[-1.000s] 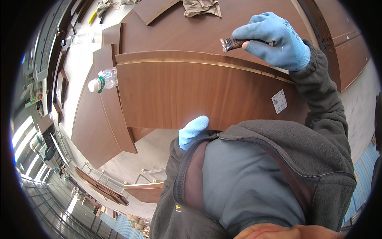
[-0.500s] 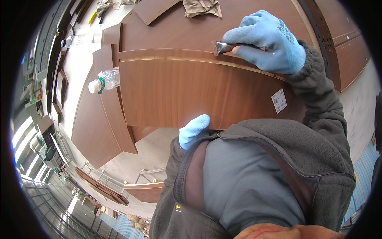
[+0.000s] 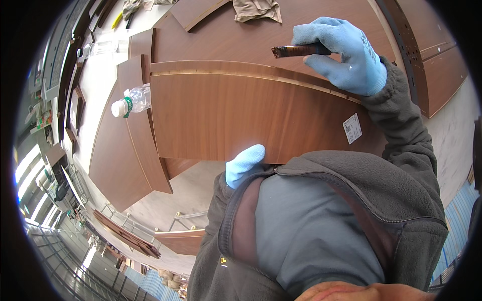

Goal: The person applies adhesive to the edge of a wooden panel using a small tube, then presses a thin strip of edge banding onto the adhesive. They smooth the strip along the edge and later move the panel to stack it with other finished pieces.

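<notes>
Since it's a busy bench, going L to R. Far L there's a clear bottle (image 3: 98, 49) lying on a pale surface, then a 2nd one, the capped bottle (image 3: 136, 100), w/ a white cap and green band, cap pointing left, its other end cut off by the front panel (image 3: 216, 113). So 2 bottles total. Brown boards (image 3: 118, 155) sit under and around it; they overlap, so can't give an exact no.

Next, 1 front panel, wood-grain, w/ a lighter strip along its far edge. The left hand (image 3: 244, 163) is at its near edge, blue glove, only 1 digit showing; rest is hidden, so can't tell if those fingers are apart or gripping. Top middle: 1 tan cloth (image 3: 258, 10).

Then the dark stick (image 3: 293, 51), just 1, held above the area by the panel's far edge, pointing left. The right hand (image 3: 362, 57), also blue-gloved (2 hands total), has it pinched btwn thumb and fingers. Tip looks off the wood tbh, but hard to be 100% on that. Below that, 1 white label (image 3: 352, 128) on the panel's R end.

Progress-wise: stick's out and panel's laid in front, so that much is done. No obvious mark on the panel face, so prob mid-job imo; how much is left, can't say from this view.
</notes>
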Motion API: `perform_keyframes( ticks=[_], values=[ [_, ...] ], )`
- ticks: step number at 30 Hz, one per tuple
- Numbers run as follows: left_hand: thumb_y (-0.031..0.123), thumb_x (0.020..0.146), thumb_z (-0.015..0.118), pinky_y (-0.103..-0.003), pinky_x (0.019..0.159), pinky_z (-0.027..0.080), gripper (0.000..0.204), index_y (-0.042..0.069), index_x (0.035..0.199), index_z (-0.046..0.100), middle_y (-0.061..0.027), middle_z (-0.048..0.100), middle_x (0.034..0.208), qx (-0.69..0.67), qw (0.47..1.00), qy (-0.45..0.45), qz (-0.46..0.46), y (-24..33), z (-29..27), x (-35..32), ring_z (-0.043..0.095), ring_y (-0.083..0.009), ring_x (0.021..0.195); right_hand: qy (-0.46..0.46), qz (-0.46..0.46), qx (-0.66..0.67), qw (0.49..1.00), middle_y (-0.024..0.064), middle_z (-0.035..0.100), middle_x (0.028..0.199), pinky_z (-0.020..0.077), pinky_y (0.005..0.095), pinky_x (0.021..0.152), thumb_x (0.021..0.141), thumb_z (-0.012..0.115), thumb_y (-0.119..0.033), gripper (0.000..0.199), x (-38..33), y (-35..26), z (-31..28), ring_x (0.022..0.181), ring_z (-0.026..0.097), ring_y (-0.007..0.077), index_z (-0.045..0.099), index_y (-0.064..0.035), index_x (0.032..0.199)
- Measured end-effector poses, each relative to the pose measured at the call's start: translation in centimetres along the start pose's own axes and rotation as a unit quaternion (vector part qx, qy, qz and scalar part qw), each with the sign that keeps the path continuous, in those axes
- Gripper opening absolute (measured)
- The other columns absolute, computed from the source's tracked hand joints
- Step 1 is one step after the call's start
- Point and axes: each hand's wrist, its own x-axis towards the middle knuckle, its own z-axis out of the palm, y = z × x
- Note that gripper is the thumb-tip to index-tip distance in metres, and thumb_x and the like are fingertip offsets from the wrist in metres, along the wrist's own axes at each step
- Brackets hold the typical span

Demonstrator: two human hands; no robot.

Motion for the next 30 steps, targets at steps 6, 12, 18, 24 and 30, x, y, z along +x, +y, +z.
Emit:
perform_keyframes(
  ticks=[6, 12, 18, 24, 30],
  values=[
    [0.024, 0.095, 0.074, -0.04, 0.101, 0.06, 0.056, -0.006, 0.138, 0.055, -0.0241, 0.066, 0.129, 0.042, 0.999, -0.021, -0.003, 0.1, -1.0, 0.4, 0.069, -0.031, 0.113, -0.006, -0.052, 0.018, 0.998, 0.0135, 0.073, 0.109, 0.0606, 0.0362, 0.079, 0.086, 0.077, 0.0, 0.034, -1.4, 1.2, 2.1, 0.089, 0.074, 0.0292, 0.069, -0.0039, 0.118],
    [0.022, 0.095, 0.072, -0.044, 0.103, 0.058, 0.055, -0.006, 0.139, 0.054, -0.0249, 0.065, 0.132, 0.021, 0.999, -0.038, 0.009, 0.2, -0.3, 0.1, 0.068, -0.0335, 0.116, -0.026, -0.069, 0.071, 0.995, 0.0131, 0.073, 0.108, 0.0612, 0.0368, 0.083, 0.088, 0.075, 0.002, 0.03, -1.5, 1.8, 2.8, 0.094, 0.074, 0.0294, 0.07, -0.0044, 0.116],
    [0.02, 0.094, 0.072, -0.046, 0.105, 0.057, 0.057, -0.005, 0.142, 0.052, -0.0251, 0.063, 0.136, -0.049, 0.992, -0.116, -0.004, 0.5, 0.7, -0.5, 0.066, -0.0355, 0.119, -0.055, -0.105, 0.05, 0.992, 0.0138, 0.072, 0.107, 0.0608, 0.0378, 0.082, 0.086, 0.072, 0.007, 0.031, -1.5, 1.9, 2.4, 0.094, 0.073, 0.0304, 0.071, -0.0033, 0.116],
    [0.019, 0.094, 0.072, -0.047, 0.106, 0.056, 0.057, -0.005, 0.142, 0.053, -0.0246, 0.063, 0.135, -0.06, 0.993, -0.093, -0.031, 0.5, -0.5, -0.1, 0.066, -0.0359, 0.12, -0.068, -0.127, 0.057, 0.988, 0.0122, 0.071, 0.108, 0.0593, 0.0384, 0.083, 0.084, 0.074, 0.007, 0.033, -1.1, 2.4, 2.6, 0.093, 0.071, 0.0296, 0.071, -0.0032, 0.115],
    [0.016, 0.094, 0.072, -0.045, 0.105, 0.057, 0.052, -0.005, 0.138, 0.056, -0.0236, 0.066, 0.131, 0.011, 0.999, -0.047, -0.012, 0.6, -2.4, 0.4, 0.067, -0.034, 0.119, -0.07, -0.14, -0.009, 0.988, 0.0098, 0.07, 0.111, 0.0571, 0.0394, 0.087, 0.085, 0.075, 0.004, 0.031, -1.1, 2.2, 2.1, 0.097, 0.068, 0.0283, 0.071, -0.006, 0.114]
  ],
)
